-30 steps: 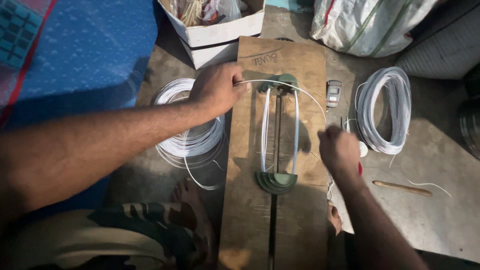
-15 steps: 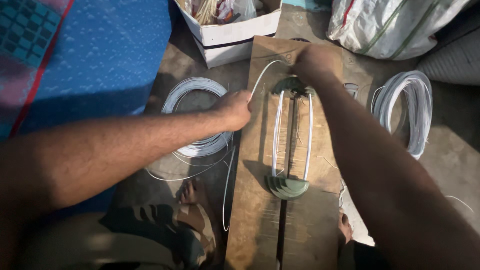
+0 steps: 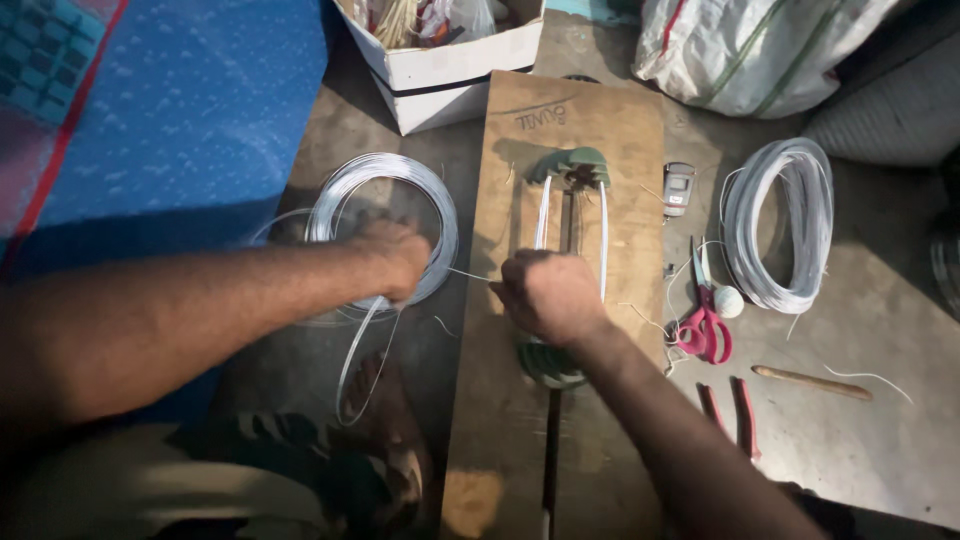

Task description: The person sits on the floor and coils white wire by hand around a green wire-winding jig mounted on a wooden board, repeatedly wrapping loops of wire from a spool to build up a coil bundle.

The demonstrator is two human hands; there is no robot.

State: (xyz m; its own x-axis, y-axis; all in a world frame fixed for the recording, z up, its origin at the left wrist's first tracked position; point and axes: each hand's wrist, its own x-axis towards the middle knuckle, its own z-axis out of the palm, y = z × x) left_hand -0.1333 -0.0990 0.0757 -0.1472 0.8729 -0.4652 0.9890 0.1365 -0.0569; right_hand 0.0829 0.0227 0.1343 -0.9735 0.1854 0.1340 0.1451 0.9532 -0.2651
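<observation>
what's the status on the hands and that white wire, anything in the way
Left hand pinching white wire beside the coil. Right hand closed on the wire at the green winding form on the board. Scissors off to the side, nothing blocking.

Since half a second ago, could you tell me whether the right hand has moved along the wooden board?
Yes. The right hand has come down from the upper green former on the wooden board to near the lower one.

Left arm: extends from the left edge, forearm level.
Left hand: fingers curled closed, knuckles up.
Right hand: clenched fist, forearm rising from lower right.
</observation>
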